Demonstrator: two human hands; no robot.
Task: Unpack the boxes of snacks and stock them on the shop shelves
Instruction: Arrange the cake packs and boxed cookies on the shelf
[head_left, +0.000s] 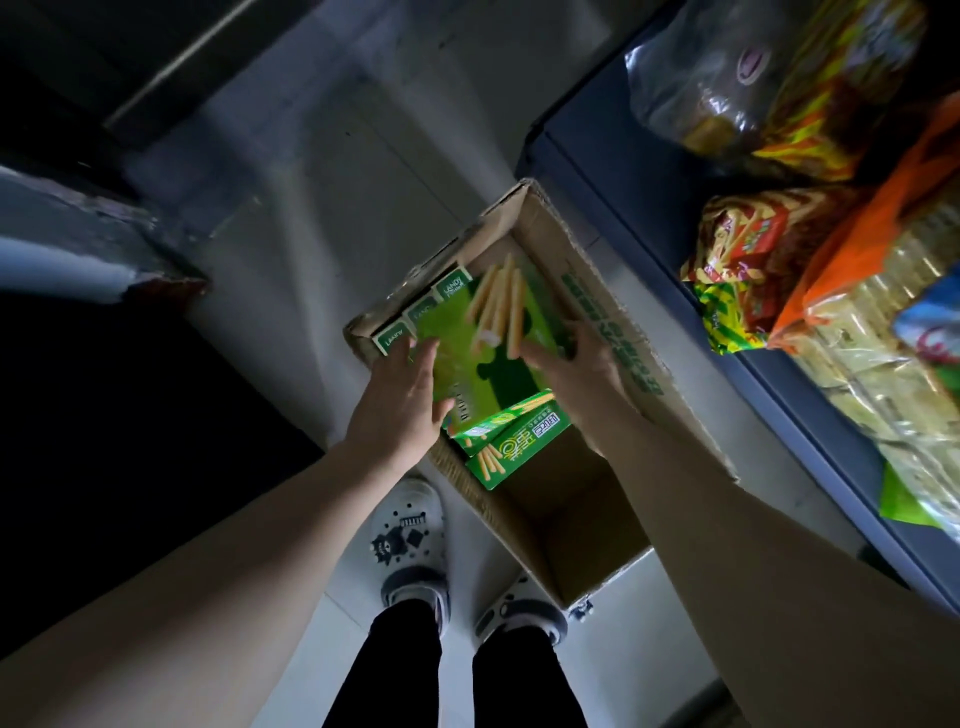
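An open cardboard carton (613, 322) stands on the floor beside the shelf. Inside it are several green biscuit-stick boxes; some stand upright at the far left end (415, 317), others lie loose near the middle (519, 447). Both my hands are at one large green box (483, 353) above the carton. My left hand (405, 400) lies against its left side with the fingers spread. My right hand (576, 364) holds its right edge, the fingers curled round it. The near end of the carton shows its bare bottom.
A blue shelf (649, 171) runs along the right, loaded with bagged snacks (748, 249) and cracker packs (883, 364). My two feet in white clogs (415, 551) stand on the pale tiled floor just before the carton. Dark furniture fills the left side.
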